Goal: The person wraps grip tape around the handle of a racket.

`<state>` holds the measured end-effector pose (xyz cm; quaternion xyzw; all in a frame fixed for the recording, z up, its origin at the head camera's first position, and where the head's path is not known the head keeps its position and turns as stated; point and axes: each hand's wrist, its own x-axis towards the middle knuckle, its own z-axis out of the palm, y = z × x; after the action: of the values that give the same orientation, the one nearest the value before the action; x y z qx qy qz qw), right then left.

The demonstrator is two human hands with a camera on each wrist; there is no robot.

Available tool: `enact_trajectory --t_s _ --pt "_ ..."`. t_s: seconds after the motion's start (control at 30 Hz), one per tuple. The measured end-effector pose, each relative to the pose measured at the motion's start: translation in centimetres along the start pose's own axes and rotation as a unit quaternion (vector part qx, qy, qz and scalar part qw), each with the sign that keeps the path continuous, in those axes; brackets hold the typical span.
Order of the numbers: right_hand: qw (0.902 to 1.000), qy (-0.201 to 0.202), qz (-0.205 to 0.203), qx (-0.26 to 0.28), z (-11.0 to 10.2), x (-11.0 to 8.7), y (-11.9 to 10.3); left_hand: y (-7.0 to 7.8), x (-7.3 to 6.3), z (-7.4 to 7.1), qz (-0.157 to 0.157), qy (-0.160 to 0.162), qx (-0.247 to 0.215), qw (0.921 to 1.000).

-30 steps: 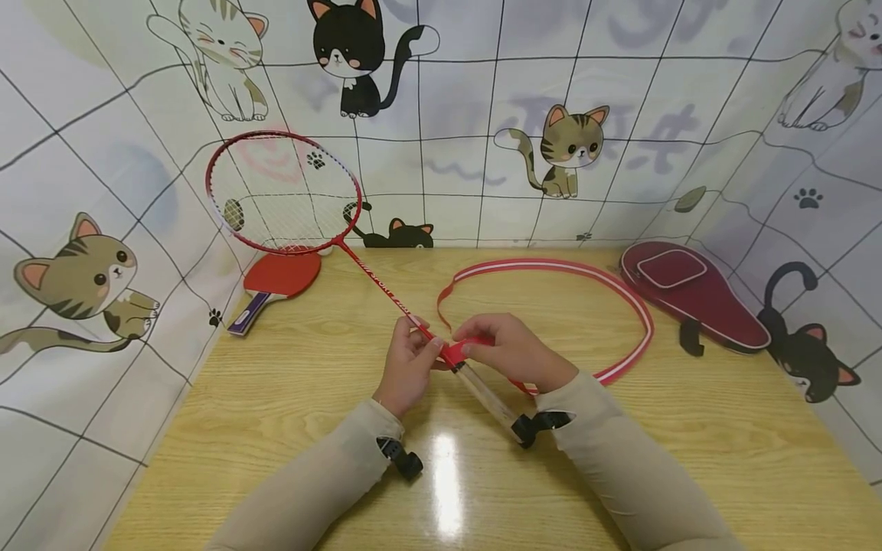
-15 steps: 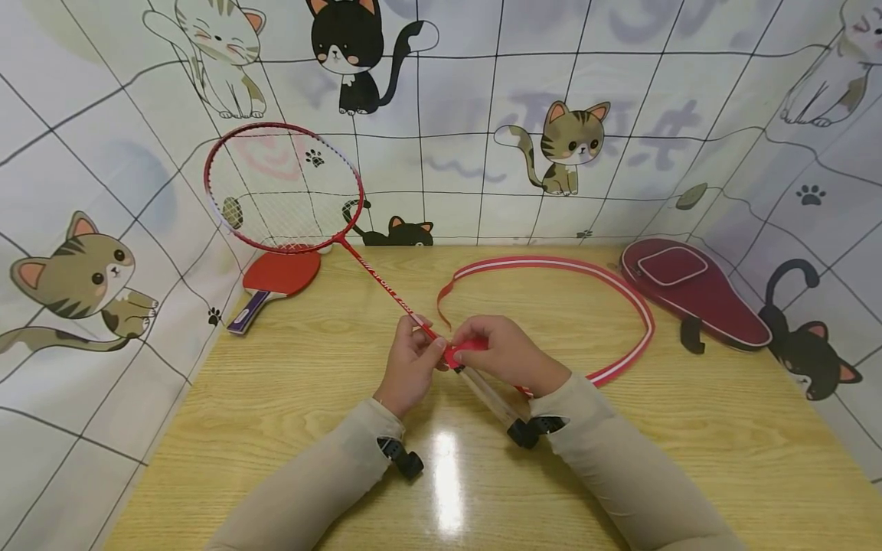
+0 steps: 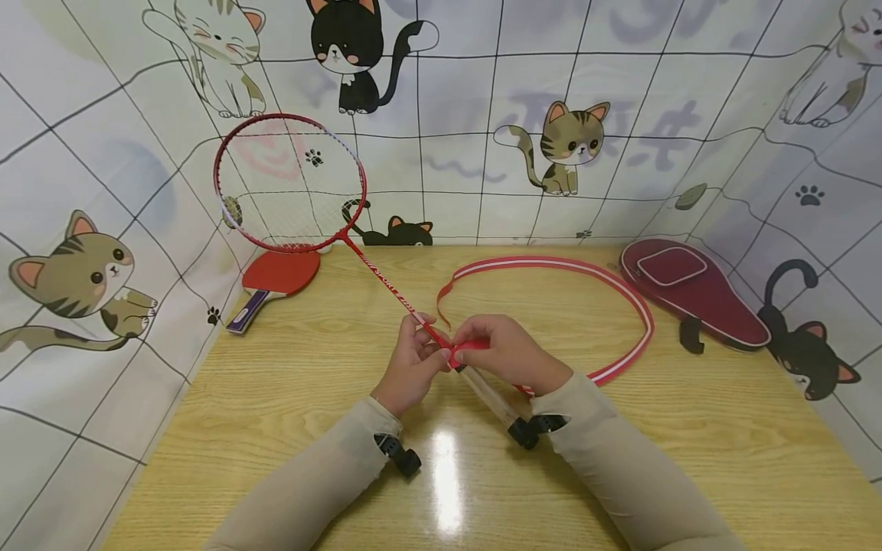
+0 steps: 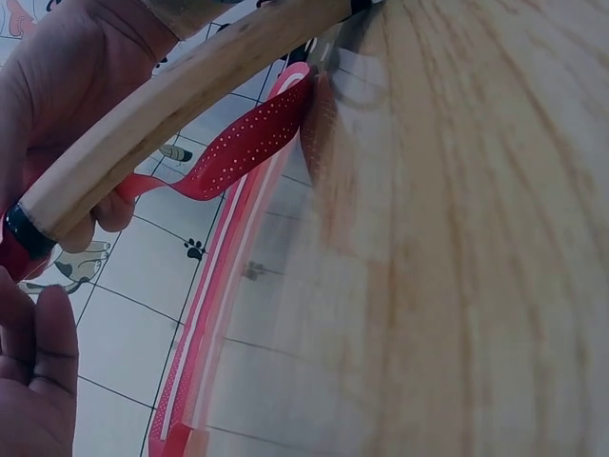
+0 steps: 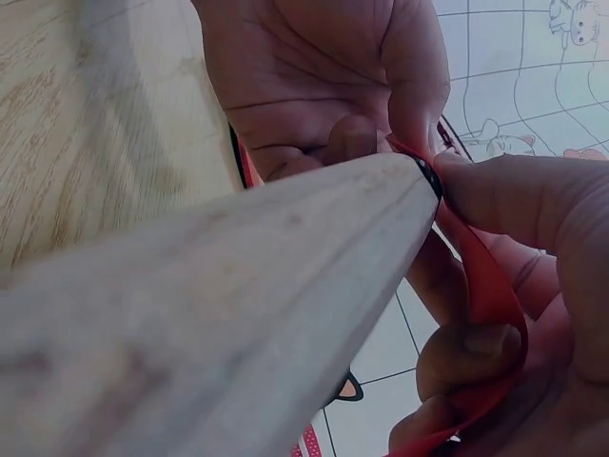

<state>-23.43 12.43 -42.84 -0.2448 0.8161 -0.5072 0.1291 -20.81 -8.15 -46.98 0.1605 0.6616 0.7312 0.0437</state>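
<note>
My left hand (image 3: 408, 367) grips a red badminton racket (image 3: 377, 274) at the lower shaft, its thumb at the joint above the handle. The racket's head is raised toward the far left. Its bare wooden handle (image 3: 489, 395) slopes down toward me, with a black band at the top (image 5: 430, 177). Red grip tape (image 5: 490, 286) meets the racket at this band, under the left fingertips. My right hand (image 3: 515, 353) pinches the tape close to the racket, and the strip runs through its curled fingers. In the left wrist view the dotted tape (image 4: 249, 143) hangs twisted behind the handle.
The tape's long white-striped length (image 3: 544, 262) curves in a wide loop on the wooden table (image 3: 331, 490). A red table tennis bat (image 3: 282, 274) lies back left, below the racket head. A dark red bat case (image 3: 696, 295) lies back right. Cat-patterned walls (image 3: 455, 168) enclose the table.
The racket head has tilted up and slightly right. My right hand has moved a little left, closer to the left hand, bringing the tape against the racket. The table items have stayed put.
</note>
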Motion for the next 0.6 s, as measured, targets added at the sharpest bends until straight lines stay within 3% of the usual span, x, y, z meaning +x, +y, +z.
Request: enact_trajectory --t_s 0.23,0.6 --pt "0.9998 -0.012 -0.014 -0.001 -0.18 0.10 0.21 0.16 0.07 -0.28 -0.023 -0.007 -0.011 0.9996" --pt "0.9996 -0.029 -0.008 0.001 -0.33 -0.09 -0.30 0.24 0.15 -0.19 -0.024 -0.005 -0.014 0.9996"
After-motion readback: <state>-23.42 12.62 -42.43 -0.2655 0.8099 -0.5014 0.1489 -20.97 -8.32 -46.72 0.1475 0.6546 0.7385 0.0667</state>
